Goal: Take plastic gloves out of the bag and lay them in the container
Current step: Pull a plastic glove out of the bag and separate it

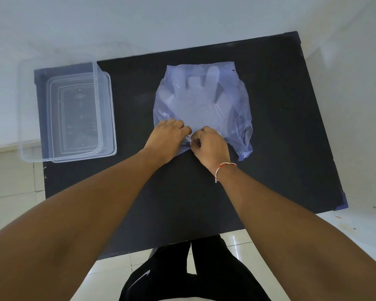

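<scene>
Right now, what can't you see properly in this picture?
Head view only:
- Fingertips of the left hand and right hand: curled under, so their grip on the bag is hidden.
- Number of gloves: blurred by the bag's film.
- Container: faint left wall.

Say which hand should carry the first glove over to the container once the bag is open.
Left, probably. The container sits at the table's left edge, on the left hand's side. The right hand would have to cross over; it can keep pinching the bag mouth. Gloves are still inside.
</scene>
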